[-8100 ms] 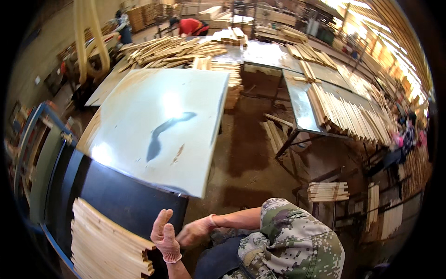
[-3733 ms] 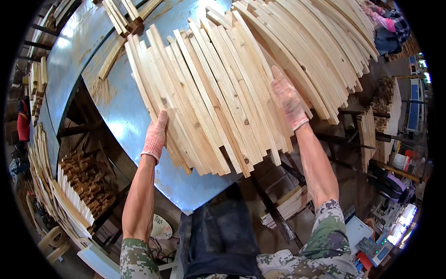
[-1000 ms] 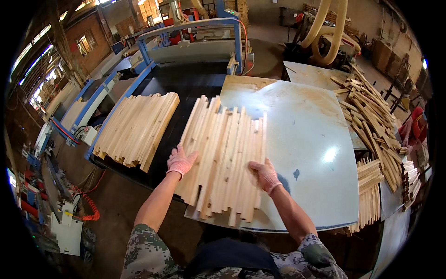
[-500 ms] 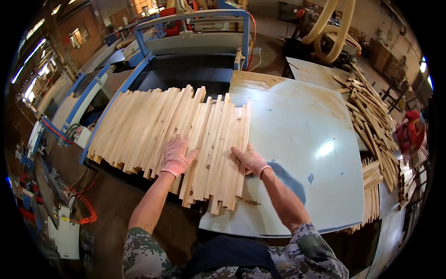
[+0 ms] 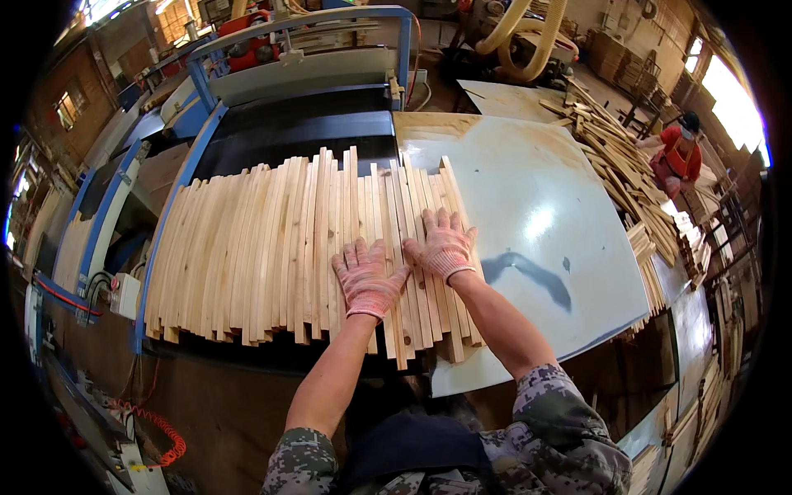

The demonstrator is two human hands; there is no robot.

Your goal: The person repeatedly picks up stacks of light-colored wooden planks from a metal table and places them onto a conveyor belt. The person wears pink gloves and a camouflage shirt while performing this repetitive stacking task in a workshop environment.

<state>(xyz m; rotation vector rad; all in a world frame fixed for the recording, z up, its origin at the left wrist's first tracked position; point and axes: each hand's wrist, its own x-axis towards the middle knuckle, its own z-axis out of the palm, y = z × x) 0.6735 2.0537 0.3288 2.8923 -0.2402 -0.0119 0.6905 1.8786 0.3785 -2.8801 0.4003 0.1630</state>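
A wide row of pale wooden strips (image 5: 247, 247) lies side by side, mostly on the black belt (image 5: 297, 132) of a blue-framed machine, with its right end on a smooth light-coloured tabletop (image 5: 528, 198). The strips' ends are uneven. My left hand (image 5: 369, 279), in a pinkish knit glove, rests flat on the strips right of the row's middle, fingers spread. My right hand (image 5: 444, 246), gloved alike, lies with fingers spread on strips near the row's right end. Both palms face down, and neither hand grips a strip.
Beyond the belt stands a blue machine frame (image 5: 297, 16). A heap of loose strips (image 5: 610, 157) lies past the table's right side, where a person in red (image 5: 678, 153) works. A coiled orange hose (image 5: 169, 441) hangs at lower left.
My right hand has moved from the row's right edge onto the top of the strips. My left hand has shifted right along the row. The view has turned right.
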